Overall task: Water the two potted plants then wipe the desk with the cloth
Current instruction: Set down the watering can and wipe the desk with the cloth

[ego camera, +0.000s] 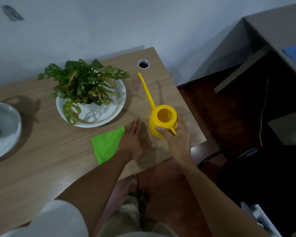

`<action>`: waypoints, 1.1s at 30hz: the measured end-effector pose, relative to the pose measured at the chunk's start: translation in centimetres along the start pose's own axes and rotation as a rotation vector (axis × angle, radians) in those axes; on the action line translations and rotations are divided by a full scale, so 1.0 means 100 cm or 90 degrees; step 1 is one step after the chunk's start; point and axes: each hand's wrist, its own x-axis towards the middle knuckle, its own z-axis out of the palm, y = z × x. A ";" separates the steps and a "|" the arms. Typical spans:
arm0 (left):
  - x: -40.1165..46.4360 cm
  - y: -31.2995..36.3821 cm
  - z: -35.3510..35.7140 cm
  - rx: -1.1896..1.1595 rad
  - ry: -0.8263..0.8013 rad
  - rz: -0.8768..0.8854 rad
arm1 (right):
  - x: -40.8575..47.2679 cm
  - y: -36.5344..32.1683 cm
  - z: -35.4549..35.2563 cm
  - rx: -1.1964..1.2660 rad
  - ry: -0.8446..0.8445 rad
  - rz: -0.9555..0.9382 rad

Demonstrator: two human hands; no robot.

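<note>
Pale grey wall runs behind a wood-grain desk (41, 151) whose right corner juts toward a dark red floor. At that corner the person's right hand (175, 139) is closed on the yellow watering can (162, 120), thumb pressed on the near side of the round body and fingers wrapped about the small handle, which they mostly hide. The can stands on the desk, its open top showing a yellow inside; whether water is in it is hard to say. Its long thin spout (146, 89) slants away toward a round cable hole (143, 63) near the desk's back edge.

Just left of the can, the left hand (133, 139) lies flat, palm down, fingers together, holding nothing. It rests partly over the right edge of the green cloth (106, 144), so that edge is covered; the rest of the cloth lies flat on the desk, near the front.

Beyond the cloth sits a white dish (116, 106) bearing a potted plant (82, 82) with holed, partly browned leaves; the leaves hide nearly all of its pot. A second white dish (10, 127) is cut off at the left edge, with only a scrap of dark green showing in it.

Another grey desk (263, 40) stands well apart to the right, a thin cable (263, 113) hanging in the dark space below it.
</note>
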 end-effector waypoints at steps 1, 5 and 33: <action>0.002 -0.001 0.002 0.003 -0.008 0.001 | 0.005 0.002 0.002 0.003 0.002 0.005; 0.006 -0.006 0.012 0.006 -0.008 0.001 | 0.027 0.007 0.006 0.016 -0.007 0.005; -0.056 -0.067 -0.025 -0.086 0.301 -0.059 | -0.006 0.012 0.081 -0.269 -0.140 -0.227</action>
